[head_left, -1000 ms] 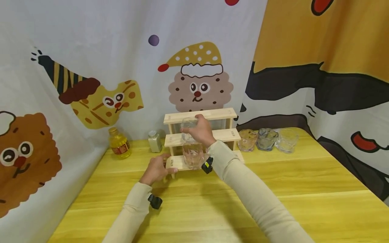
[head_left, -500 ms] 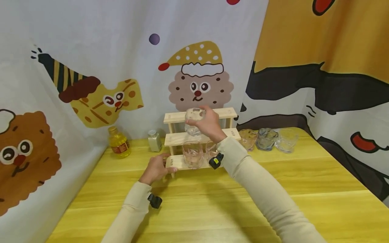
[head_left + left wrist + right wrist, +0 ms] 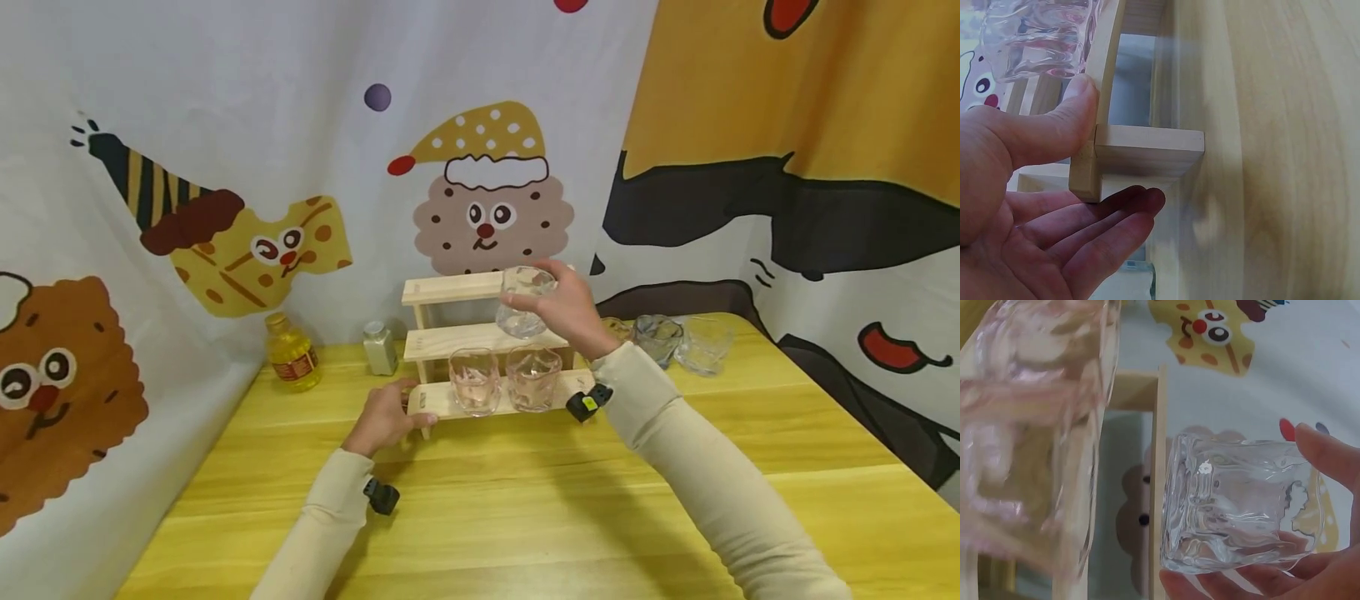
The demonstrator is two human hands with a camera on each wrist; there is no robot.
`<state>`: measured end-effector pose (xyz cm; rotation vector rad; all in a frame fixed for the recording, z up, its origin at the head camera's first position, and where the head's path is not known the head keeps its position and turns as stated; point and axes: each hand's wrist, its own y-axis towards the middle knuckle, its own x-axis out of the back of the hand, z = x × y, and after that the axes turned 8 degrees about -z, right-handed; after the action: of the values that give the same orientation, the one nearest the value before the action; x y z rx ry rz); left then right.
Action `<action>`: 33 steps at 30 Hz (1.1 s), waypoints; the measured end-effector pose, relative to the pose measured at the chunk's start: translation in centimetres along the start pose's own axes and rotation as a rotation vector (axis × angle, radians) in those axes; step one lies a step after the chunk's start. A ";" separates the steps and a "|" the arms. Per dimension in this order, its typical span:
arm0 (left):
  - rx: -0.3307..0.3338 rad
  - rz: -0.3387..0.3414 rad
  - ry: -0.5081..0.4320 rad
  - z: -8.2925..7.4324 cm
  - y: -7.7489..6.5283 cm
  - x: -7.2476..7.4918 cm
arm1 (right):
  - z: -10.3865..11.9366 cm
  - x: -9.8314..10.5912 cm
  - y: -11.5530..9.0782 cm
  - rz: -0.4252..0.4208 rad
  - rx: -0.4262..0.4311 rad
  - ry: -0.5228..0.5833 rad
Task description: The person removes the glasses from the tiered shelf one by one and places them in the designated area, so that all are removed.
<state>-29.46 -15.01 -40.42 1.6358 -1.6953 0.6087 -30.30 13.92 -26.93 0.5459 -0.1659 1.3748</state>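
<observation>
A three-tier wooden display rack [image 3: 441, 341] stands on the table. My left hand [image 3: 384, 417] holds its lowest shelf at the left end; in the left wrist view the thumb [image 3: 1072, 119] lies on the shelf while the fingers [image 3: 1107, 240] reach around the end. With fingers and thumb about its sides, my right hand [image 3: 570, 307] grips a clear glass tumbler [image 3: 519, 322], upright over the middle shelf's right half. The right wrist view shows that tumbler's base close to the shelf board. Two pinkish tumblers, one left [image 3: 475, 388] and one right [image 3: 534, 385], sit on the lowest shelf.
Right of the rack stand an amber glass partly behind my right hand, a grey-blue glass [image 3: 657, 340] and a clear glass [image 3: 705, 348]. Left of it are a yellow oil bottle [image 3: 294, 358] and a small lidded jar [image 3: 380, 350]. A printed curtain [image 3: 315, 142] hangs behind the table.
My right hand has lifted the clear tumbler from the middle shelf's left part and carried it rightward, uncovering the right pink tumbler. The left hand stays on the rack.
</observation>
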 end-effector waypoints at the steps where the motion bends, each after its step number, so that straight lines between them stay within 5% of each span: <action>1: -0.001 0.000 0.000 0.0 0.0 0.0 | -0.3 0.4 -0.1 0.002 -0.003 -0.005; 21: -0.013 -0.011 0.010 0.0 -0.1 0.3 | -4.9 7.4 -1.8 -0.033 0.014 -0.203; 33: 0.007 -0.007 0.005 -0.3 -0.2 0.3 | -8.1 9.6 -2.2 -0.029 -0.034 -0.223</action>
<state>-29.26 -15.01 -40.08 1.6433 -1.6857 0.6156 -27.83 25.87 -30.47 0.6703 -0.3601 1.2785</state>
